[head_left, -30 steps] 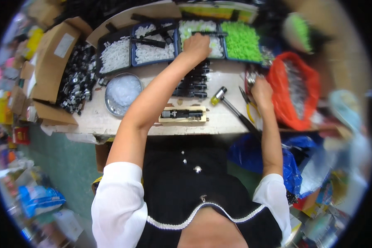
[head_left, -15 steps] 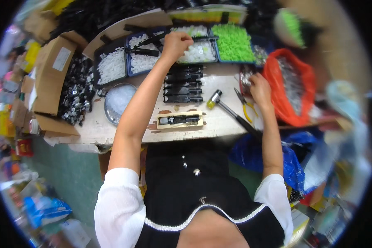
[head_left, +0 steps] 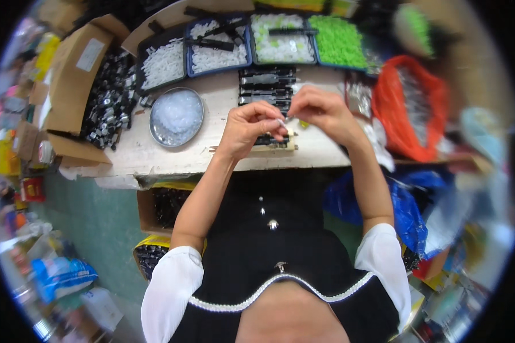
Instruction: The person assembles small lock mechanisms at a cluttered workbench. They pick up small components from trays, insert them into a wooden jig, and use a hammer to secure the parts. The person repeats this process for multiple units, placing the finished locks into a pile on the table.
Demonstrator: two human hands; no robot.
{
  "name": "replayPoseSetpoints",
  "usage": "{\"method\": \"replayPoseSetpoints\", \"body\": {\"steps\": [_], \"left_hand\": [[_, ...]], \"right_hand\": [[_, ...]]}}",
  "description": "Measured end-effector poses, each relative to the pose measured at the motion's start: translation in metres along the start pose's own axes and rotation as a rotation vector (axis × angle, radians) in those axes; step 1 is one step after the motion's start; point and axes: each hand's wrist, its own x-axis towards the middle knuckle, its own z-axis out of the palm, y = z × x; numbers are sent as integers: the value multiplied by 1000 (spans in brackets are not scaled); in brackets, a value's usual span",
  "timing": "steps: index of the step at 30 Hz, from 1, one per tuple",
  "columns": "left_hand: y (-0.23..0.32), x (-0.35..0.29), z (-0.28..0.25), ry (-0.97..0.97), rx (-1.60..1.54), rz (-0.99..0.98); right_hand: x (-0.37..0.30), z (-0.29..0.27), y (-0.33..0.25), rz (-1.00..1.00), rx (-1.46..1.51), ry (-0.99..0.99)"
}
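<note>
trays (head_left: 248,60): blue rims, white parts
right tray (head_left: 339,43): bright green parts
bag (head_left: 409,108): orange-red
bowl (head_left: 176,116): silver, clear bits
boxes (head_left: 71,74): brown
blouse (head_left: 171,291): white sleeves, black front

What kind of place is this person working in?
Most likely a small assembly workshop. Blue trays of white and green plastic pieces line the back of the workbench, a cardboard box holds dark parts, and both hands, left hand and right hand, pinch a small white part.

The single head-worn fisheye view looked steeply down from close above onto the surface (head_left: 171,154) and the person's forearms.
</note>
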Motion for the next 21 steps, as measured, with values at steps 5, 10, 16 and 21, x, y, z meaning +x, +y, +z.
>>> {"method": "replayPoseSetpoints", "body": {"steps": [5, 10, 16, 21], "left_hand": [[1, -13, -5, -31, -19, 52], [5, -19, -3, -34, 43, 76], [6, -25, -7, -37, 123, 124], [8, -30, -9, -54, 257, 192]], "right_hand": [[8, 13, -1, -18, 28, -112], [12, 10, -4, 34, 35, -200], [18, 15, -9, 5, 15, -246], [26, 20, -6, 43, 46, -321]]}}
